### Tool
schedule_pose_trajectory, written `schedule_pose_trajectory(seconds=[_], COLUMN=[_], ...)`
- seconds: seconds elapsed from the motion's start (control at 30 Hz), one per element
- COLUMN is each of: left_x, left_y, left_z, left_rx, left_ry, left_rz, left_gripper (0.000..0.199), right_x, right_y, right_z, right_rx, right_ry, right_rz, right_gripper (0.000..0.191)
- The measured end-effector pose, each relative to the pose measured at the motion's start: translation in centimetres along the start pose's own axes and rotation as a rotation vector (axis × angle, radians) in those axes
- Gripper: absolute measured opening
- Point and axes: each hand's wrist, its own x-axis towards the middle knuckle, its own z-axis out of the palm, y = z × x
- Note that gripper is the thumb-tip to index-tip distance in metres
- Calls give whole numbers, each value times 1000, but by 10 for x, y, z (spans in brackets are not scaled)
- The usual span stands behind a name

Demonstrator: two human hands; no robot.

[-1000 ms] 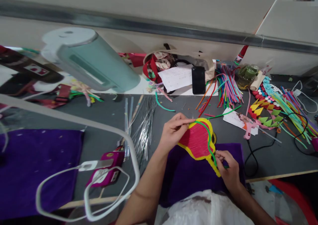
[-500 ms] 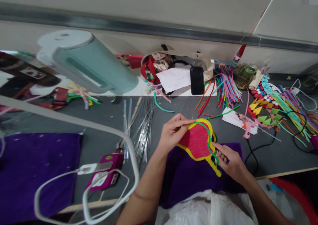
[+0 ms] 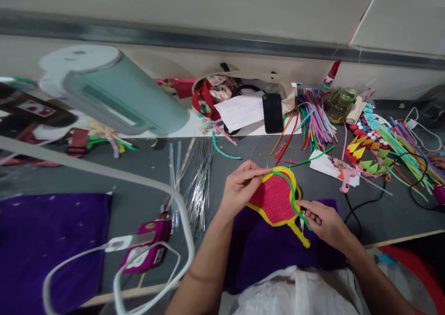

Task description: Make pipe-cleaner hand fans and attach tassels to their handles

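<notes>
A fan-shaped craft piece (image 3: 273,199), with a pink-red middle, a fuzzy yellow border and a yellow handle, is held over a purple cloth (image 3: 257,245). A green pipe cleaner (image 3: 289,181) curves along the inside of its upper and right border. My left hand (image 3: 241,185) pinches the upper left edge of the fan, with the pipe cleaner's end under the fingertips. At the right, near the base of the handle, my right hand (image 3: 321,217) has its fingers closed on the pipe cleaner's lower part. Something small and metallic shows beside those fingers, partly hidden.
Behind lie a bundle of pipe cleaners (image 3: 318,120), a black phone (image 3: 273,113) and a pink glue gun (image 3: 345,176) with a black cord. Silvery wires (image 3: 201,180) and a magenta power bank (image 3: 148,245) are left. A teal jug (image 3: 128,97) stands near white cables.
My right hand has shifted slightly to the right along the green pipe cleaner, whose lower end now slants further out from the handle. The left hand keeps its pinch. The view has shifted slightly.
</notes>
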Motion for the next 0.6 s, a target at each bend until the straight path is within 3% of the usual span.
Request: schedule_pose_trajectory(seconds=[0.33,0.6], left_x=[0,-2], left_y=[-1,-3], left_z=[0,-1], left_rx=[7,21], left_ry=[9,24], left_rz=[-10,-16], left_gripper=[29,28], right_x=[-7,-14], right_y=[5,5], right_z=[13,34], right_rx=[45,95], right_ry=[101,273], right_rz=[22,84], right_gripper=[28,19])
